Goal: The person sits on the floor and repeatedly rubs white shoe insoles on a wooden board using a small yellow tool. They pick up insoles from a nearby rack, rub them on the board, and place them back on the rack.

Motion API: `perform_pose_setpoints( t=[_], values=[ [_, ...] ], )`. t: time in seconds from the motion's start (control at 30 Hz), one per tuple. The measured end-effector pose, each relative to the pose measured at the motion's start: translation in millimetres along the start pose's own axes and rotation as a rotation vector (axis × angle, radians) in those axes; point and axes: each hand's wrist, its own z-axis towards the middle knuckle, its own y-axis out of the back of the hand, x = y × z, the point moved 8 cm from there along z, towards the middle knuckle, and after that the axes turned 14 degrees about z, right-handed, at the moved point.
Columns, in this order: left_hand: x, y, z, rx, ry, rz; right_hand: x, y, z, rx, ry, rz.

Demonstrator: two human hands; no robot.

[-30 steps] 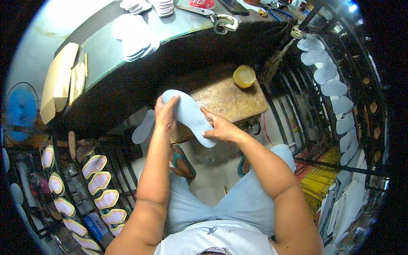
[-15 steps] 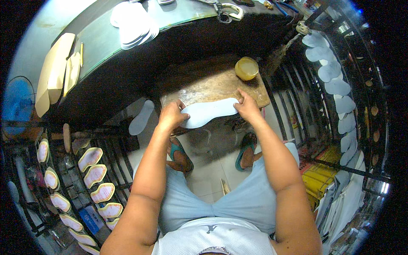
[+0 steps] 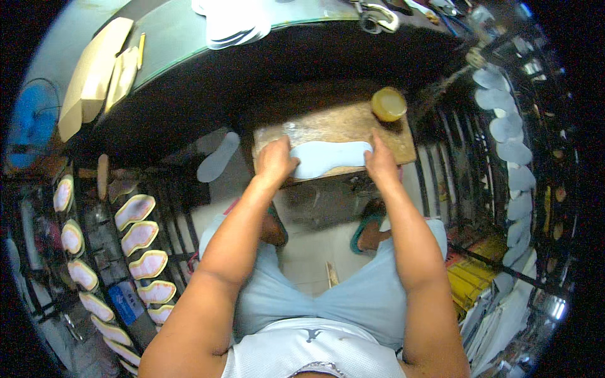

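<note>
A pale blue-white insole (image 3: pixel 331 157) lies crosswise over the near part of a low wooden table (image 3: pixel 315 126). My left hand (image 3: pixel 276 160) has closed fingers on its wider left end. At the opposite end, my right hand (image 3: pixel 380 160) pinches the insole's edge between thumb and fingers. Behind my right hand, near the table's far right corner, stands a yellow bowl (image 3: pixel 388 104); I cannot make out its contents.
Another insole (image 3: pixel 218 157) lies low to the left. A glass-topped counter (image 3: pixel 179 53) with stacked white soles (image 3: pixel 233 25) runs beyond the table. Racks of soles flank me, yellow-rimmed ones (image 3: pixel 138 237) on the left and grey-blue ones (image 3: pixel 507 129) on the right.
The insole, held in both hands, has come further over the tabletop and straightened from its slant. My head view has shifted, so the surroundings sit differently in the picture.
</note>
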Motion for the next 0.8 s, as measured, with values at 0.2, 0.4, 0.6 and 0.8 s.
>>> perform_pose_setpoints(
  t=[0.2, 0.4, 0.6, 0.8],
  values=[
    [-3, 13, -7, -0.004, 0.028, 0.026, 2, -2, -3, -0.055, 0.030, -0.020],
    [3, 18, -3, -0.027, 0.080, 0.008, 17, 17, -5, -0.171, 0.103, -0.128],
    [13, 10, 17, 0.044, 0.055, -0.123, 48, 104, 6, -0.366, 0.400, -0.109],
    [-5, -28, 17, 0.299, -0.272, -0.143, 34, 107, 75, -0.034, 0.279, -0.612]
  ],
)
